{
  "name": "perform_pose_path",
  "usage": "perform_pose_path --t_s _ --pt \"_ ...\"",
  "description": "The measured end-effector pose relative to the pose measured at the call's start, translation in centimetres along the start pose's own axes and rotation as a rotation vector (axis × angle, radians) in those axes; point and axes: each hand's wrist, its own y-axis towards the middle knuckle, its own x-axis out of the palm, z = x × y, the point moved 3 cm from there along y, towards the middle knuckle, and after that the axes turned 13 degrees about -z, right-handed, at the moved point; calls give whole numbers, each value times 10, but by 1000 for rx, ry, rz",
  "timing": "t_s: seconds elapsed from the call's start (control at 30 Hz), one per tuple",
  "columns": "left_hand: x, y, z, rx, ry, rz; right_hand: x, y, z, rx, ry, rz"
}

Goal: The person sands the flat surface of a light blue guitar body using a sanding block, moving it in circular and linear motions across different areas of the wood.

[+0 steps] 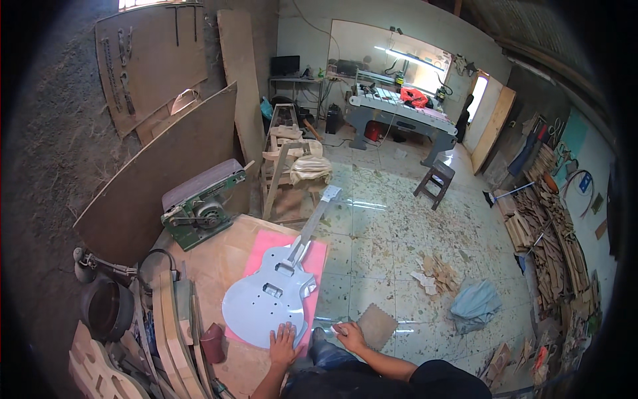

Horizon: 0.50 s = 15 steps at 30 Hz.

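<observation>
A pale grey-white electric guitar body with its neck (pixel 266 302) lies face up on a pink foam sheet (pixel 261 247), the headstock pointing away from me. Two pickup cavities and several small holes show in its top. My left hand (pixel 284 344) rests flat on the lower end of the body, fingers spread. To the right of the guitar, past the table edge, my right hand (pixel 351 338) is closed, with a small whitish piece (pixel 335 330) at its fingertips. That piece is too small to name.
The wooden table (pixel 229 249) carries a green belt sander (pixel 203 206) at its far left. A dark red cylinder (pixel 213 342) and curved wood pieces (pixel 174 332) stand left. On the floor are a brown mat (pixel 377 326), a grey-blue cloth (pixel 476 304) and a stool (pixel 435 183).
</observation>
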Motion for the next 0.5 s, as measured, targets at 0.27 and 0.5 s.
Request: perform_pose_path --t_s 0.27,0.5 --pt "-18 -10 -64 -289 -267 48 -2 -6 40 164 -14 -14" --pt "-20 2 -21 -280 -248 83 -6 -17 64 237 -44 -20"
